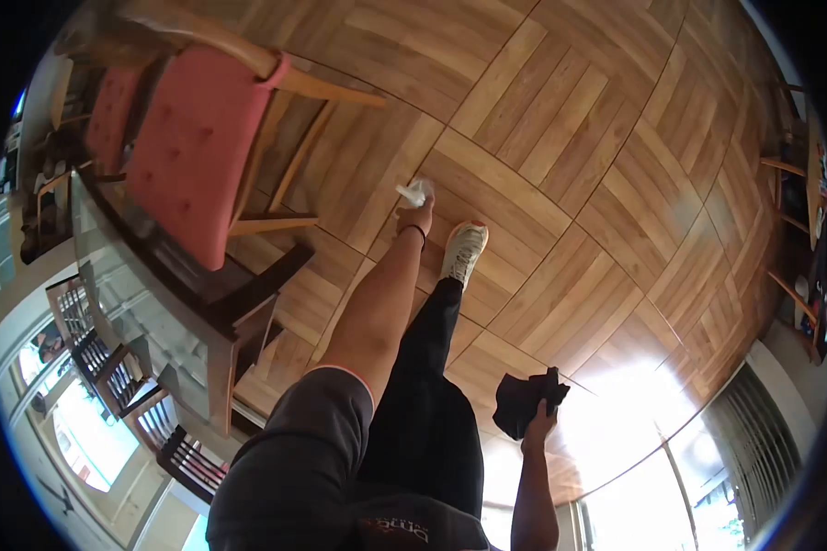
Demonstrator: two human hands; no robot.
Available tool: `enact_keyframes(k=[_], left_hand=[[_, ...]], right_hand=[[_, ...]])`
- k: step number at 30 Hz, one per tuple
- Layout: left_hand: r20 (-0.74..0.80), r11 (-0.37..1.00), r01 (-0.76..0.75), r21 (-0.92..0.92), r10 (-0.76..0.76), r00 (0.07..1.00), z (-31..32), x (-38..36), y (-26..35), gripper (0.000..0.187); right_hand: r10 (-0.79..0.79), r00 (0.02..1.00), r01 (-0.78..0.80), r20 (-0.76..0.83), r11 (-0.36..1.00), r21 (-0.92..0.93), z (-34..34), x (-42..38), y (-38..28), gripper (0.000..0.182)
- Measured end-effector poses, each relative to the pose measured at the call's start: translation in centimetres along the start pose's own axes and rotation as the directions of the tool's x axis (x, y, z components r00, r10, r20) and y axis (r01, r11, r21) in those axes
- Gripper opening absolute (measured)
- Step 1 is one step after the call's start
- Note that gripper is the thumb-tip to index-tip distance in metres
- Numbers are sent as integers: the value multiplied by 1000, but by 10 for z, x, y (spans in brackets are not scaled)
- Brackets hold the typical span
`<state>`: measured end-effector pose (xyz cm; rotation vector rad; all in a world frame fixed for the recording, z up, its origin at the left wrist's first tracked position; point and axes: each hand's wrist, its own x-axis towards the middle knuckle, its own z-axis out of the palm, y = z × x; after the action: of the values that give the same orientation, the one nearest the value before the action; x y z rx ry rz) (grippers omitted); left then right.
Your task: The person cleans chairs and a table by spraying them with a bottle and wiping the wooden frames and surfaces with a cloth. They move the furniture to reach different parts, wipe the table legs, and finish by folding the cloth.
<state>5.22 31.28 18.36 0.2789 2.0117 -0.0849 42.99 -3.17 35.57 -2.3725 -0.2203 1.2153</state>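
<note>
Here, the wooden floor (560, 138) made of light brown boards in square patterns fills most of the view. A wooden chair with a pink cushion (198, 138) stands by a dark table with a shiny glass top (156, 303), off to one side. The person's leg in dark trousers ends in a white shoe (464, 253) flat on the floor.

One long bare arm reaches down to the floor, and that hand (416, 219) has its grip pinching a small white crumpled wipe (415, 191). The wipe sits at the fingertips, touching the floor just beside the shoe. It is a little lump with no clear long side.

The other hand (540, 424) is much nearer to the camera. Its grip is closed around a dark bunched cloth (526, 399), held up in the air, well apart from the wipe.

I cannot tell for sure which hand is left or right.
</note>
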Motion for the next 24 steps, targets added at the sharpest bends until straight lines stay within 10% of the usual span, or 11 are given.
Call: enact_keyframes(k=[3, 8, 17, 22, 24], left_hand=[[-114, 953, 139, -268, -175, 978, 30, 63, 4, 69], [-124, 799, 134, -586, -252, 960, 37, 149, -12, 51], [-352, 995, -67, -80, 35, 935, -27, 37, 82, 51], [-253, 979, -170, -114, 137, 958, -80, -4, 162, 54], [-194, 955, -199, -219, 157, 968, -114, -3, 199, 54]], right_hand=[[49, 993, -4, 106, 923, -385, 27, 18, -75, 53], [18, 991, 46, 132, 882, -468, 64, 64, -176, 51], [-220, 966, 257, 134, 872, -418, 125, 116, -396, 57], [-208, 906, 419, 369, 566, -710, 197, 130, -559, 47], [-428, 647, 762, 631, 345, -548, 244, 146, -621, 40]])
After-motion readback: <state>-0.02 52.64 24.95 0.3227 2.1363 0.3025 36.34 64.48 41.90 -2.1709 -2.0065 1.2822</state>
